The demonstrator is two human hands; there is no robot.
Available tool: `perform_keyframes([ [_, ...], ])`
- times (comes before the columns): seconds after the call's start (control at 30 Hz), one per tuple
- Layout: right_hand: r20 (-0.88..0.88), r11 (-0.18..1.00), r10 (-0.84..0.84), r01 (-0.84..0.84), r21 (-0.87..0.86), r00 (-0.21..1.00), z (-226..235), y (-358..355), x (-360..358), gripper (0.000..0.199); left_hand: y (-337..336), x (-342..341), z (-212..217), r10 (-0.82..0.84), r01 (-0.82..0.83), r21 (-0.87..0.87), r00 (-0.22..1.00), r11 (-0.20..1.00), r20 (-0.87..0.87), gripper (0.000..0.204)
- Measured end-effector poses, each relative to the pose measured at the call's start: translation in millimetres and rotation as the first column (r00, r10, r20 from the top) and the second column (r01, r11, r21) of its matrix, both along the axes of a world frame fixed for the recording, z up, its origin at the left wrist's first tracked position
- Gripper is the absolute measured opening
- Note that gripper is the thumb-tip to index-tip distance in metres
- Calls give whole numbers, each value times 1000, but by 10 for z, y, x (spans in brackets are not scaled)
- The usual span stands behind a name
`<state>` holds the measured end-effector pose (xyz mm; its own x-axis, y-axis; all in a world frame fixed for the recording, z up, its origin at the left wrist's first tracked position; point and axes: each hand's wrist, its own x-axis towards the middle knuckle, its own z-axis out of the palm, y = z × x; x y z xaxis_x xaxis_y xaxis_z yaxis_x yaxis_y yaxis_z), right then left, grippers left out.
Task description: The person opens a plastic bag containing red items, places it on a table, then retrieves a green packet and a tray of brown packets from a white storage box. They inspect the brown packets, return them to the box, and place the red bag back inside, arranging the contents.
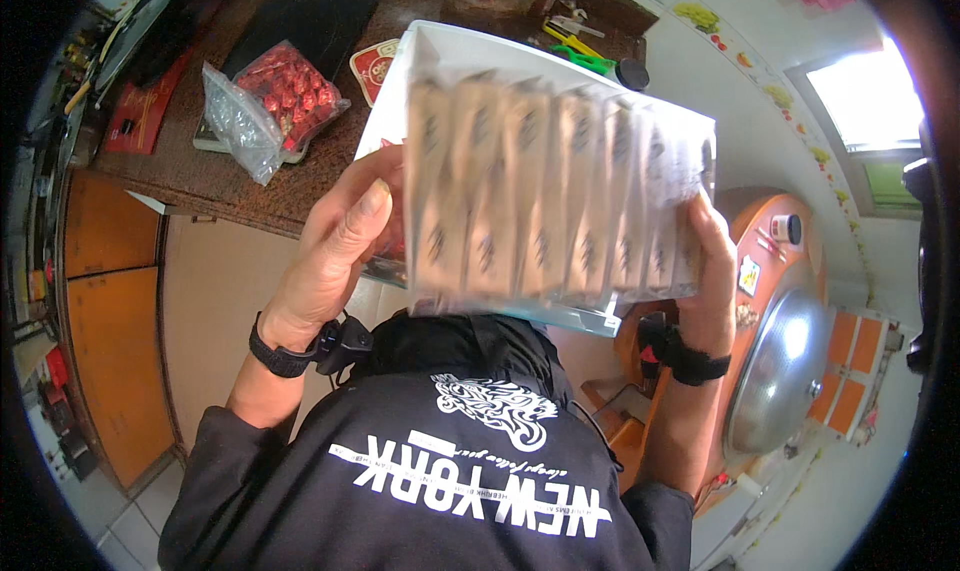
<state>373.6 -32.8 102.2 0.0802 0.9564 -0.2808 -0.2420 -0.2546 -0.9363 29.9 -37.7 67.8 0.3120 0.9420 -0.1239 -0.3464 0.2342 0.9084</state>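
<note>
A clear plastic pack of tan packets [540, 191] is held up in front of me, its upright packets lined up side by side with dark marks on them. The pack is slightly blurred. My left hand [345, 226] grips its left side, thumb on top. On the right edge my right hand [708, 246] is closed, its fingers partly hidden behind the pack. Behind and under the pack is a white box [430, 39], mostly covered; something red shows beside my left fingers. I cannot tell whether the box rests on the counter.
A zip bag of red wrapped pieces [290, 96] lies on the dark speckled counter [230, 196] at the left. Green-handled scissors [585, 59] and a yellow cutter [572, 39] are at the back. To the right, a large metal lid [780, 371] sits on a wooden table [745, 236].
</note>
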Motion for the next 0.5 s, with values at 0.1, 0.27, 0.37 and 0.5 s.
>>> perform_keyframes([
  [0.1, -38, 993, 116, -115, 12, 993, -64, -114, -59, 53, -47, 39, 67, -35, 43, -116, 996, 992, 77, 69],
  [0.27, 38, 997, 82, -82, 2, 996, -212, -226, -127, 53, -113, 14, 34, 7, 2, -168, 999, 986, 52, 69],
  [0.37, 77, 999, 27, -29, 26, 997, -313, -311, -163, 50, -159, -24, 7, 44, -45, -179, 999, 983, -10, 69],
  [0.5, 209, 999, 31, -30, -11, 977, -397, -366, -151, 56, -194, -51, -33, 113, -121, -146, 992, 982, -58, 70],
])
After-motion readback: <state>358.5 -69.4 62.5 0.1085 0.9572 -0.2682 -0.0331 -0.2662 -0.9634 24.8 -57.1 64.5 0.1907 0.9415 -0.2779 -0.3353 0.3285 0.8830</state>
